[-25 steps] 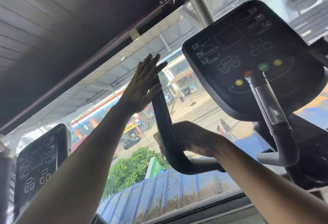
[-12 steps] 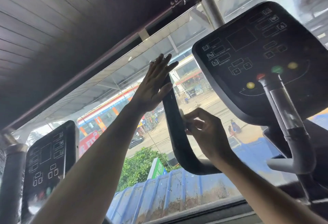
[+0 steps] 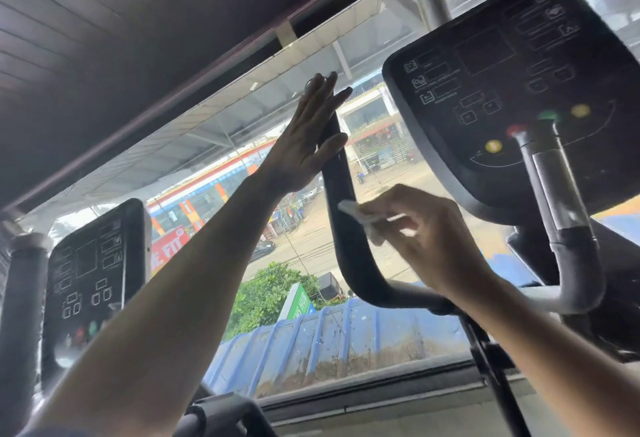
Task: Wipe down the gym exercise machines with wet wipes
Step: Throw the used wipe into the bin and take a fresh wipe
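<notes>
Head view: right hand [image 3: 429, 232] pinches a wet wipe [image 3: 363, 215] against the black handlebar [image 3: 341, 228] mid-length; left hand [image 3: 304, 142], fingers straight, steadies its top; console [image 3: 519, 90] and neighbouring machine [image 3: 90, 277] probably remain

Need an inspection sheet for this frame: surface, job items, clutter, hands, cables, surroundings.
Surface: black curved handlebar of the exercise machine, upright, being wiped.
Job's things: white wet wipe pressed to the handlebar; console beside it, untouched.
Clutter: nothing seen.
Grippers: left hand open, flat against the handlebar's top; right hand pinches the wipe.
Cables: nothing seen.
Surroundings: window onto a street; second console at left.
</notes>
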### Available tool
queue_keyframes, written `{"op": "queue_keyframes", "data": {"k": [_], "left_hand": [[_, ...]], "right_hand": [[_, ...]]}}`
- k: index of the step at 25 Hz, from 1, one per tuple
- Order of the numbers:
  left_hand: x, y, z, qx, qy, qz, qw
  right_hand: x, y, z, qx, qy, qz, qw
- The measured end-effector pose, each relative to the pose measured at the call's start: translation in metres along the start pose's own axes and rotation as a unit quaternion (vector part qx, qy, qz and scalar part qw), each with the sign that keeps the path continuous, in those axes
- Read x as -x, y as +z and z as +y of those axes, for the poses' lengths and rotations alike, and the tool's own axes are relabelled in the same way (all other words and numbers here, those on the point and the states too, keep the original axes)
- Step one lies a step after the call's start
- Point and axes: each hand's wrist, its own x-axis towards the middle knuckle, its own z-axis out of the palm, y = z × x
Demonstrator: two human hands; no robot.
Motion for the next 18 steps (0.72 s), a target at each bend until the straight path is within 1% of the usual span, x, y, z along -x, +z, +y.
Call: {"op": "queue_keyframes", "data": {"k": [2,5,8,9,10,11,12,13,15,17,18], "left_hand": [[0.004,0.0,0.003,0.0,-0.01,-0.004,1.0],[0.009,0.0,0.007,-0.004,-0.017,-0.001,1.0],[0.01,-0.001,0.008,-0.005,-0.02,-0.003,1.0],[0.01,-0.003,0.01,-0.008,-0.022,-0.002,1.0],[0.011,-0.006,0.014,-0.012,-0.022,-0.004,1.0],[0.012,-0.009,0.021,-0.02,-0.015,-0.008,1.0],[0.017,-0.009,0.03,-0.034,-0.003,-0.014,0.999],[0.024,-0.007,0.039,-0.051,0.011,-0.022,0.998],[0.039,0.0,0.052,-0.07,0.04,-0.037,0.996],[0.044,0.001,0.05,-0.07,0.046,-0.041,0.996],[0.042,-0.001,0.045,-0.075,0.042,-0.038,0.996]], "right_hand": [[0.014,0.012,-0.003,0.042,-0.054,-0.01,0.998],[0.049,0.009,-0.004,0.085,-0.05,-0.024,0.995],[0.077,0.0,-0.005,0.11,-0.052,-0.079,0.989],[0.078,-0.007,-0.002,0.094,-0.029,-0.091,0.991],[0.077,-0.015,0.002,0.063,0.015,-0.089,0.994],[0.073,-0.023,0.005,0.037,0.061,-0.068,0.995],[0.069,-0.03,0.004,0.023,0.088,-0.04,0.995],[0.064,-0.034,0.002,0.026,0.089,-0.018,0.996],[0.054,-0.032,-0.006,0.066,0.032,-0.003,0.997],[0.043,-0.016,-0.012,0.124,-0.038,-0.018,0.991],[0.039,-0.008,-0.013,0.134,-0.054,-0.031,0.989]]}}
